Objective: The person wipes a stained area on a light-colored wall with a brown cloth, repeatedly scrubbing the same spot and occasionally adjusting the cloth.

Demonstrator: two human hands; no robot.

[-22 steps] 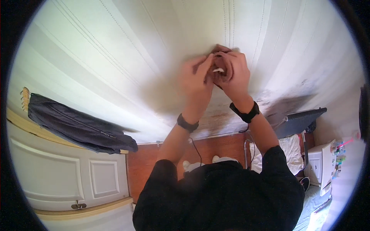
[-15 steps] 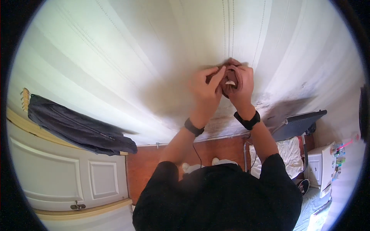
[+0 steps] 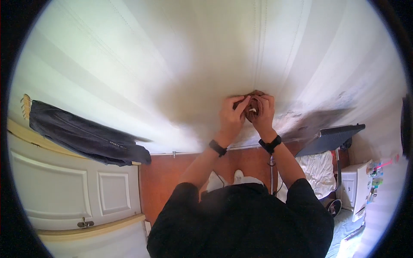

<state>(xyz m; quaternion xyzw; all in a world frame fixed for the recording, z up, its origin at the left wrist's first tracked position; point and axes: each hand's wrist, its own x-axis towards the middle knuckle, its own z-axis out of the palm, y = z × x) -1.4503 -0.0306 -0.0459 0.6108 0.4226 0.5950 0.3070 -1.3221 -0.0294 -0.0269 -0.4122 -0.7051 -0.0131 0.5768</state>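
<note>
Both hands pinch one small brown thing [image 3: 253,108] up against the white wall [image 3: 129,64]. The left hand [image 3: 231,115] holds it from nine o'clock, the right hand [image 3: 263,112] from three o'clock. Best to keep both grips snug and move slowly, so it cannot slip.

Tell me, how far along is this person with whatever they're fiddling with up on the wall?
Nothing finished shows on the white wall. In hand: the left hand and right hand are raised together, closed around a small brown object with a white bit. It is mostly hidden, so what is left cannot be judged. A dark jacket hangs over the door.
</note>
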